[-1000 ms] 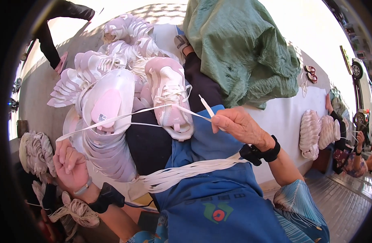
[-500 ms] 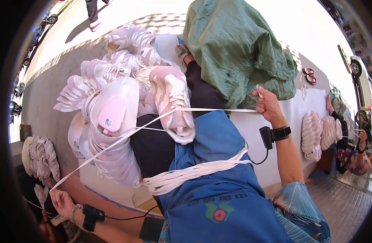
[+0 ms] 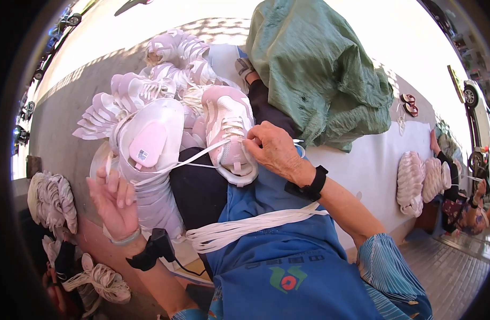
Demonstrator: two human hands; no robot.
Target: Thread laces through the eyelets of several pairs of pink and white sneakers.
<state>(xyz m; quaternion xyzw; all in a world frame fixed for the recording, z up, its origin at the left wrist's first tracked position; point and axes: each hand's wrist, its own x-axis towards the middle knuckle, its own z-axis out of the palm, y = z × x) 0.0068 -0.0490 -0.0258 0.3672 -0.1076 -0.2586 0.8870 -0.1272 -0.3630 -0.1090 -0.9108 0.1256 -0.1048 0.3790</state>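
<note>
A pink-and-white sneaker upper [image 3: 231, 120] lies over my lap, toe pointing away, with white laces threaded through its upper eyelets. My right hand [image 3: 277, 152] is closed in a pinch at the sneaker's right side, by the eyelets. The white shoelace [image 3: 202, 154] runs from there leftward in a slack line. My left hand [image 3: 116, 200] is raised beside the stack of pale uppers, fingers loosely apart. The lace passes close to its fingertips; whether it touches them is hard to see. A bundle of white laces [image 3: 255, 226] lies across my blue apron [image 3: 287, 245].
Stacked pink-and-white uppers [image 3: 159, 200] stand left of my lap, with more piles beyond. A green sack [image 3: 319, 74] covers the area ahead on the right. More uppers [image 3: 410, 181] rest on the pale sheet near another person [image 3: 469, 208]. Sandals [image 3: 409, 105] lie farther off.
Both hands have come inward: the right from far right to the sneaker, the left up and rightward. The stretched lace has gone slack. The left fingers have loosened from their pinch.
</note>
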